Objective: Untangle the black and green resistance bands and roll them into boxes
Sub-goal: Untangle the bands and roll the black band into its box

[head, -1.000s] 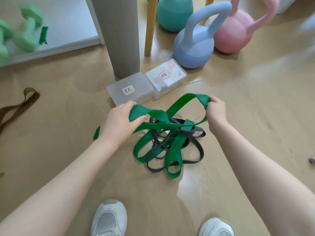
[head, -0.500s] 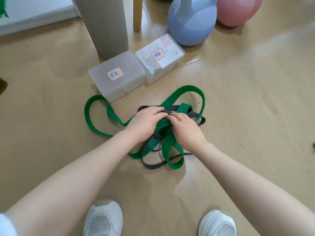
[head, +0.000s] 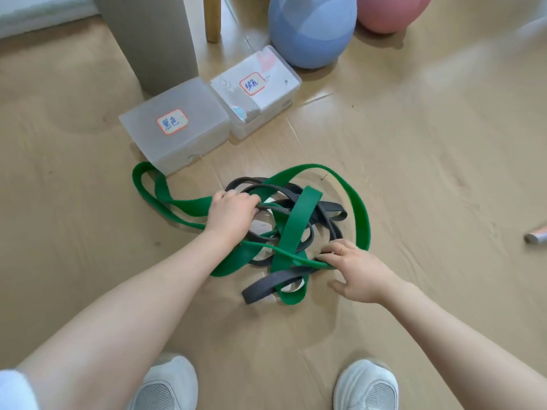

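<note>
At the bottom edge of the view, two white shoes, one on the left [head: 165, 383] and one on the right [head: 367, 386], stand on the wooden floor [head: 429, 161], toes pointing forward. Both bare forearms reach out from there to a heap of bands lying on the floor just ahead.

Nearest in that heap, the right hand [head: 359, 272] lies at its near right edge with the fingers curled onto a strand of the green band [head: 299, 224], pinching it close to the floor; a ring shows on one finger. A loop of the black band [head: 270, 284] sticks out just left of this hand. Farther in, the left hand [head: 232, 213] is clenched over the left side of the heap, its fingers hooked round strands there; whether green or black, I cannot tell.

Both bands are still knotted through each other. One green loop trails out to the left and another arcs round the right side.

Beyond the heap sit two closed clear boxes side by side, touching: the left box [head: 177, 125], which the green loop's far end touches, and the right box [head: 257, 90], each with a handwritten label on its lid. Behind them rise a grey post [head: 154, 37] and a wooden leg [head: 213, 16], then a blue kettlebell [head: 310, 28] and a pink kettlebell [head: 390, 10].
</note>
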A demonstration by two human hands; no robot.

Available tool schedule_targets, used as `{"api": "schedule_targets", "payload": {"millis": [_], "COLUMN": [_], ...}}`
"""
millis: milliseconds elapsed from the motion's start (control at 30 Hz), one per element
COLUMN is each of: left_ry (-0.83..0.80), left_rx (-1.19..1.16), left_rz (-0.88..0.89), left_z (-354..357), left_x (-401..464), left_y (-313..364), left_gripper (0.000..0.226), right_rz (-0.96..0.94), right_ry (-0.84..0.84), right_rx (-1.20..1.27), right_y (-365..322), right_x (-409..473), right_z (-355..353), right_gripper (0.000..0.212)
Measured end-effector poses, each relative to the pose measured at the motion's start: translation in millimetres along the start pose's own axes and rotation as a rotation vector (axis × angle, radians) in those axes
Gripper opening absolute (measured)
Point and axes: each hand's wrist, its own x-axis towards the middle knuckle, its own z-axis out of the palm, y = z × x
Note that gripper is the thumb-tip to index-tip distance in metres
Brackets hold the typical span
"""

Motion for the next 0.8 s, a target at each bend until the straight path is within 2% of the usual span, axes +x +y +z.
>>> {"api": "schedule_targets", "payload": {"millis": [67, 100, 167, 233, 300, 367, 500, 567, 600, 700, 733, 800], "left_ry": [0.026, 0.04, 0.057, 0.113, 0.15, 0.137, 0.109, 0.159, 0.188, 0.24, 0.241, 0.215], "left_rx": [-0.093, -0.194, -0.457, -0.64, -0.734, -0.865, -1.115, -1.305, -1.366, -1.286, -1.193, -0.916], "left_rz": [0.014, 0.004, -0.029, -0.045, -0.055, -0.041, 0.069, 0.108, 0.114, 0.046, -0.015, -0.14], "left_z": [-9, -16, -35, -57, -78, -98, -136, -154, -161, -164, -157, -134], "left_x": [-1, -2, -10, -20, -30, -39, -56, -62, -65, -69, -68, -64], "left_y": [5, 8, 13, 16, 17, 17, 25, 27, 26, 15, 9, -3], "left_gripper": [0.029, 0.029, 0.026, 0.024, 0.027, 0.03, 0.031, 0.024, 0.023, 0.031, 0.032, 0.025], "right_rz": [0.094, 0.146, 0.267, 0.338, 0.292, 0.211, 0.089, 0.001, -0.046, -0.101, -0.048, 0.149], "right_ry": [-0.07, -0.011, 0.252, 0.428, 0.443, 0.423, 0.439, 0.484, 0.496, 0.535, 0.587, 0.699], "right_rx": [0.221, 0.346, 0.578, 0.821, 1.131, 1.309, 1.296, 1.373, 1.456, 1.836, 1.925, 1.925], "right_y": [-9, -15, -28, -41, -54, -67, -85, -84, -80, -64, -55, -37], "right_x": [2, 5, 9, 13, 15, 14, 11, 6, 3, -9, -9, -3], "right_z": [-3, -7, -20, -33, -48, -66, -92, -104, -110, -132, -134, -130], "right_gripper": [0.047, 0.051, 0.057, 0.045, 0.039, 0.038, 0.022, 0.006, 0.005, 0.018, 0.019, 0.017]}}
